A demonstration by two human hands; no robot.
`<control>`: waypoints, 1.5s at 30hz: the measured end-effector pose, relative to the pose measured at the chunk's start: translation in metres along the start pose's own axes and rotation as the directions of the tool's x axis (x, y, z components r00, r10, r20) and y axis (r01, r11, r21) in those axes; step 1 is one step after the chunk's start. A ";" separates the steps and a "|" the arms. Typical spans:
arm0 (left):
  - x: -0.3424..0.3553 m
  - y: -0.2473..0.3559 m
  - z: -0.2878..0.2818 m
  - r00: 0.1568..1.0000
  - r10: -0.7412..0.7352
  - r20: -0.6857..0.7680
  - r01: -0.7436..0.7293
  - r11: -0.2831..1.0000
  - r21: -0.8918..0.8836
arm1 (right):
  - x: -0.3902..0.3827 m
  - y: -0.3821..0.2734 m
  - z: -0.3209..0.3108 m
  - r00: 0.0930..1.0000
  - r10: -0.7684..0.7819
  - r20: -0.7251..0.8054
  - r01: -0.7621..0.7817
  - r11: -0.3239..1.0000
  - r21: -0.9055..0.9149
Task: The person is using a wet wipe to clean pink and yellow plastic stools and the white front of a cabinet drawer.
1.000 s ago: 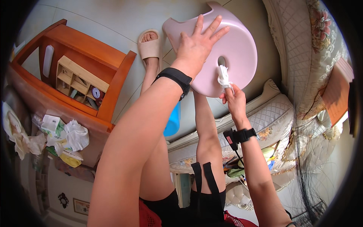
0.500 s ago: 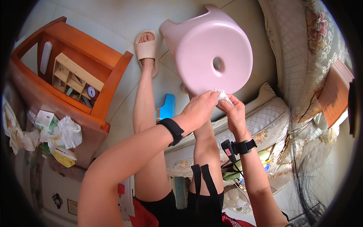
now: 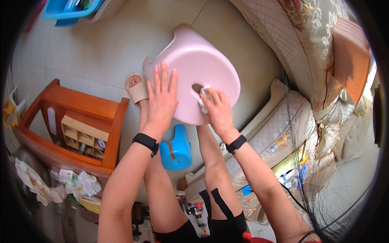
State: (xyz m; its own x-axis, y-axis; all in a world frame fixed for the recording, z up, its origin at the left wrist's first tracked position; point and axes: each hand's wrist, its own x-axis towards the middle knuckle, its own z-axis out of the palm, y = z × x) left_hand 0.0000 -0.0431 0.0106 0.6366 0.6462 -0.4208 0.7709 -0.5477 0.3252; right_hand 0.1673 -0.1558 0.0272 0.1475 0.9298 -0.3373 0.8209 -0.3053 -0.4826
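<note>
A pink plastic stool [image 3: 194,65] stands on the floor before me, its round seat pierced by an oval hole. Flat on the left part of the seat lies my left hand [image 3: 163,97], fingers stretched out and holding nothing. My right hand [image 3: 217,110] presses a crumpled white tissue or cloth [image 3: 204,106] against the seat, just beside the hole; its fingers are closed over it. Close below the stool, between my legs, is a blue plastic container [image 3: 176,150] with a brown band.
An orange-brown wooden cabinet [image 3: 85,103] with a small compartment box [image 3: 83,135] stands at the left. Upholstered sofa parts [image 3: 279,125] line the right. A blue bin [image 3: 73,10] sits at the far left. My slippered foot [image 3: 137,87] is beside the stool.
My hands have come apart and moved onto the stool seat. The left now lies flat; the right keeps the white tissue or cloth. The view has shifted, showing more of the blue container.
</note>
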 end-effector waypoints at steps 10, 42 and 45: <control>0.005 0.013 -0.007 0.991 -0.010 0.136 0.004 0.999 0.044 | -0.019 -0.007 0.018 0.948 0.293 -0.120 -0.265 0.942 0.206; -0.013 -0.029 -0.097 0.981 -0.091 0.170 0.150 0.912 -0.381 | -0.077 -0.040 -0.102 0.571 0.578 0.583 -0.737 0.049 0.674; -0.027 -0.030 -0.104 0.909 -0.191 0.371 0.355 0.821 -0.446 | -0.080 -0.060 -0.118 0.458 0.651 0.605 -0.733 -0.109 0.672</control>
State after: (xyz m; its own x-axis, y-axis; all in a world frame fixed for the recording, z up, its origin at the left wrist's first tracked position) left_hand -0.0385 0.0111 0.1003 0.4236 0.4947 -0.7588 0.8683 0.0170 0.4958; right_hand 0.1711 -0.1879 0.1787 0.2677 0.1029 -0.9580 -0.5682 -0.7861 -0.2433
